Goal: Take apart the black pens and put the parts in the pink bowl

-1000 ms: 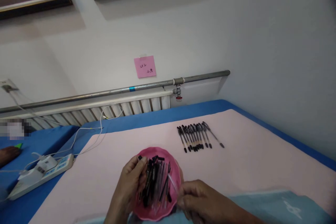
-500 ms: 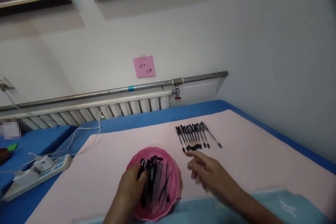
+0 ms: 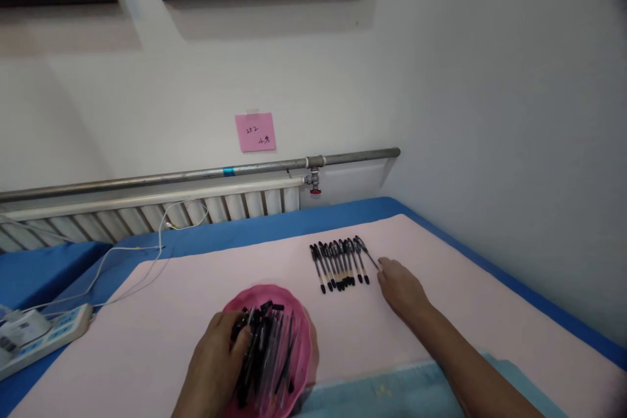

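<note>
A scalloped pink bowl (image 3: 304,366) holds a heap of black pen parts, clear tubes and thin refills (image 3: 274,353). Over its left side, my left hand (image 3: 215,356) is closed around black pen parts; exactly which ones is hidden by the fingers. To the right, several black-capped pens (image 3: 337,266) lie side by side in a row on the pink sheet. The rightmost pen (image 3: 368,253) slants away from the others, and its lower end is pinched in the fingertips of my right hand (image 3: 404,289).
A pink sheet (image 3: 166,320) covers the blue tabletop (image 3: 220,235). Light blue cloth (image 3: 382,392) lies along the near edge. At left are a power strip (image 3: 53,339) and a white cable (image 3: 159,235). A radiator (image 3: 245,204) and pipe (image 3: 196,176) run along the wall behind.
My right hand has moved right, from below the row's left end to the slanted pen, and taken its lower end. My left hand stays at the bowl. The camera view has shifted.
</note>
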The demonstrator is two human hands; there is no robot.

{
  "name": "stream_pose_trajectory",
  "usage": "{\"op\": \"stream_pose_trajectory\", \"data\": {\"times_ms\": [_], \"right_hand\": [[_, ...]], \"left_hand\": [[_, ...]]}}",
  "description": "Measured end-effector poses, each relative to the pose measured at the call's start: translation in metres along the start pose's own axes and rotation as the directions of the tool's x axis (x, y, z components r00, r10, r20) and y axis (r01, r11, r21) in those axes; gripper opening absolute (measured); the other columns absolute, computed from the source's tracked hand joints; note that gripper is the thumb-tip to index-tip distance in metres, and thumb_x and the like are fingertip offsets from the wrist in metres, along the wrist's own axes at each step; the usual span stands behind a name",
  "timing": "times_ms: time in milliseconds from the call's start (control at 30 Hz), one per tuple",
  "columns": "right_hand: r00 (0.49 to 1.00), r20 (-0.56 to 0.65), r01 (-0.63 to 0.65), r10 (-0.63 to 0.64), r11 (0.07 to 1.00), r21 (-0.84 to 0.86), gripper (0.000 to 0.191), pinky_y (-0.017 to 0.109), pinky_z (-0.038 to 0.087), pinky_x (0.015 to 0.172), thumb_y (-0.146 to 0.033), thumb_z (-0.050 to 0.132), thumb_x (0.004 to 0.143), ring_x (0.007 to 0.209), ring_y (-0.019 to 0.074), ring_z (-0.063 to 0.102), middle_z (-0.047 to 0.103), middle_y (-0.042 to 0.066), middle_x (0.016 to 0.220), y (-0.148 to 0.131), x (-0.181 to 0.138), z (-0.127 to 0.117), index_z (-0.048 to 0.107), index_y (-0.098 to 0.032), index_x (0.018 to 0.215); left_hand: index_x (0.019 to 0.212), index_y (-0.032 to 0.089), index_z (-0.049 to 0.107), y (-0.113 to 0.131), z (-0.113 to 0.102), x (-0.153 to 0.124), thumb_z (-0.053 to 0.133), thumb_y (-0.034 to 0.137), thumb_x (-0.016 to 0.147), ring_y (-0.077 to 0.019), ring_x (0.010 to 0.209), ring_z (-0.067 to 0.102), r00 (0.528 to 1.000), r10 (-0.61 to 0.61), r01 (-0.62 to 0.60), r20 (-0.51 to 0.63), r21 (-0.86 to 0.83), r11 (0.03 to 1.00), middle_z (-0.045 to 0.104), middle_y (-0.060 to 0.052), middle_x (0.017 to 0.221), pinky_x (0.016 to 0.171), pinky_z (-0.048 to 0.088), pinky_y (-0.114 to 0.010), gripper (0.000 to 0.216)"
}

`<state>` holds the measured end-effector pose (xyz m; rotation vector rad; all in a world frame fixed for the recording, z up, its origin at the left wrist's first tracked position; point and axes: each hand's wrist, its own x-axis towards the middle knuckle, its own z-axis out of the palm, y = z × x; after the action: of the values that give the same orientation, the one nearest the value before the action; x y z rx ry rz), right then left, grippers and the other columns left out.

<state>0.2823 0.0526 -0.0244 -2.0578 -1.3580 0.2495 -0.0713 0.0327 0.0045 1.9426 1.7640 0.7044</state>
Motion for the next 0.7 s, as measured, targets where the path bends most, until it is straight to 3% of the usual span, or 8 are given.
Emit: {"op": "stream_pose_trajectory", "data": {"times_ms": [167, 267, 300, 367, 433, 500, 600, 700], "right_hand": [[0.988, 0.118, -0.119, 0.096, 0.972, 0.204, 0.031, 0.029, 0.04, 0.061, -0.021, 0.044, 0.079, 0.069, 0.0192, 0.055, 0.06, 0.008, 0.077, -0.012, -0.007, -0.016, 0.059, -0.012, 0.105], [0.957, 0.288, -0.114, 0.002, 0.922, 0.37, 0.036, 0.024, 0.035, 0.05, -0.036, 0.05, 0.077, 0.054, 0.0129, 0.048, 0.056, 0.001, 0.068, -0.044, -0.039, -0.016, 0.06, -0.014, 0.104], [0.926, 0.372, -0.126, -0.054, 0.888, 0.442, 0.037, 0.022, 0.033, 0.048, -0.04, 0.053, 0.074, 0.05, 0.0106, 0.044, 0.053, -0.001, 0.065, -0.058, -0.054, -0.014, 0.061, -0.015, 0.101], [0.762, 0.604, -0.271, -0.235, 0.731, 0.627, 0.034, 0.021, 0.029, 0.047, -0.033, 0.058, 0.067, 0.05, 0.0081, 0.039, 0.052, -0.002, 0.066, -0.084, -0.084, -0.009, 0.062, -0.016, 0.096], [0.617, 0.706, -0.303, -0.348, 0.722, 0.622, 0.02, 0.021, 0.026, 0.046, -0.025, 0.056, 0.062, 0.05, 0.0076, 0.035, 0.048, -0.004, 0.061, -0.105, -0.11, -0.004, 0.063, -0.017, 0.08], [0.566, 0.745, -0.266, -0.352, 0.778, 0.569, 0.006, 0.022, 0.022, 0.046, -0.019, 0.052, 0.06, 0.049, 0.0073, 0.03, 0.037, -0.006, 0.052, -0.115, -0.126, 0.001, 0.057, -0.017, 0.064], [0.523, 0.798, -0.25, -0.3, 0.841, 0.48, 0.009, 0.021, 0.019, 0.045, -0.011, 0.045, 0.052, 0.046, 0.007, 0.031, 0.035, -0.007, 0.047, -0.114, -0.132, 0.006, 0.049, -0.018, 0.056], [0.479, 0.827, -0.275, -0.293, 0.845, 0.459, 0.011, 0.02, 0.021, 0.044, -0.011, 0.044, 0.052, 0.046, 0.0073, 0.036, 0.04, -0.007, 0.049, -0.107, -0.124, 0.004, 0.048, -0.019, 0.059]], "left_hand": [[0.09, 0.021, 0.064, 0.014, -0.001, -0.004, 0.05, 0.035, 0.08, -0.0213, 0.085, 0.061, 0.998, -0.058, 0.053, -0.007, -0.318, 0.947, 0.066, -0.004, 0.09, 0.076, 0.045, -0.031, 0.022], [0.086, 0.02, 0.062, 0.028, 0.004, -0.01, 0.057, 0.047, 0.077, -0.0119, 0.05, 0.05, 0.977, -0.109, 0.203, 0.182, -0.65, 0.732, 0.057, 0.002, 0.06, 0.046, 0.037, -0.021, 0.029], [0.084, 0.02, 0.06, 0.032, 0.006, -0.012, 0.058, 0.053, 0.075, -0.0081, 0.039, 0.038, 0.956, -0.124, 0.283, 0.265, -0.729, 0.624, 0.048, 0.006, 0.05, 0.037, 0.025, -0.019, 0.035], [0.077, 0.019, 0.055, 0.04, 0.012, -0.016, 0.06, 0.061, 0.069, -0.0039, 0.034, 0.023, 0.918, -0.134, 0.394, 0.374, -0.812, 0.43, 0.035, 0.01, 0.043, 0.035, 0.013, -0.017, 0.044], [0.079, 0.019, 0.053, 0.046, 0.015, -0.018, 0.064, 0.064, 0.064, -0.0024, 0.034, 0.018, 0.896, -0.136, 0.443, 0.422, -0.837, 0.322, 0.03, 0.012, 0.043, 0.035, 0.009, -0.016, 0.049], [0.08, 0.019, 0.05, 0.047, 0.014, -0.018, 0.067, 0.063, 0.061, -0.0016, 0.034, 0.017, 0.887, -0.144, 0.461, 0.438, -0.836, 0.296, 0.03, 0.013, 0.045, 0.035, 0.008, -0.015, 0.05], [0.07, 0.02, 0.043, 0.04, 0.003, -0.013, 0.067, 0.062, 0.061, -0.0017, 0.036, 0.017, 0.903, -0.158, 0.43, 0.4, -0.851, 0.303, 0.031, 0.012, 0.048, 0.035, 0.009, -0.016, 0.049], [0.064, 0.021, 0.038, 0.024, -0.013, -0.004, 0.064, 0.059, 0.065, -0.0042, 0.038, 0.02, 0.936, -0.222, 0.348, 0.274, -0.819, 0.455, 0.028, 0.012, 0.047, 0.037, 0.014, -0.017, 0.046]]}}
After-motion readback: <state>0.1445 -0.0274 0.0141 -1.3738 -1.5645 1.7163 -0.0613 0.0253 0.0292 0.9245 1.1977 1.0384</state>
